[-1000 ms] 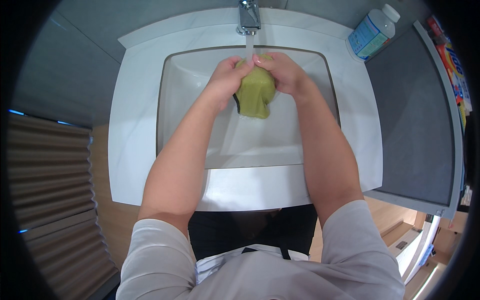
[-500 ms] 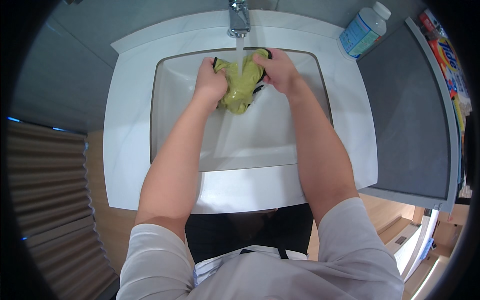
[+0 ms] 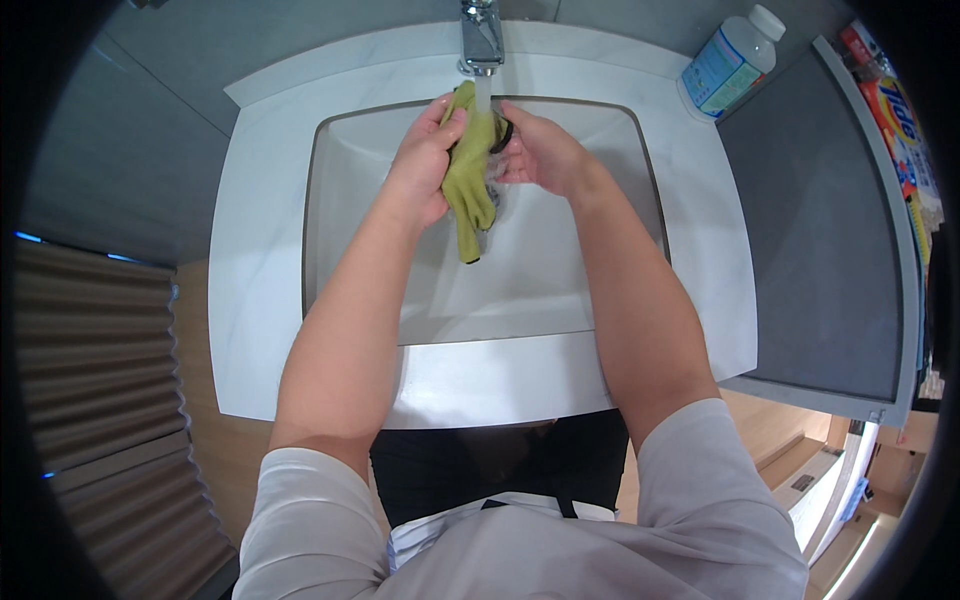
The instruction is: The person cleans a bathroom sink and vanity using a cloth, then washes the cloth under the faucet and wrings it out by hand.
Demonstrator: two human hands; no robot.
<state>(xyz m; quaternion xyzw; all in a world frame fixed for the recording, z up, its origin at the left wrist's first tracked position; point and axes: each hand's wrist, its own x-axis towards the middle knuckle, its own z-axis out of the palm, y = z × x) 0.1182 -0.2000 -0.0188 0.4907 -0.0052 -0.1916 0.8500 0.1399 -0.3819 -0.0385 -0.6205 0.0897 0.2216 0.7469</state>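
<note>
At the white desk's (image 3: 255, 250) back right corner we find a bottle (image 3: 725, 65) with a white cap and blue label. Right of it we see a grey panel (image 3: 820, 250), then colourful packages (image 3: 895, 130). Far left, a brown pleated curtain (image 3: 100, 370) hangs near wooden flooring (image 3: 203, 330).

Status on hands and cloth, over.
Left hand gripping green cloth; right hand beside its black edging, contact unclear. Cloth under running tap. Nothing visibly blocking.

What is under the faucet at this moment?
Under the faucet, running water falls toward a green cloth with dark edging, which the left hand holds, the right hand close by. The cloth covers part of the basin, so what lies beneath it cannot be seen.
</note>
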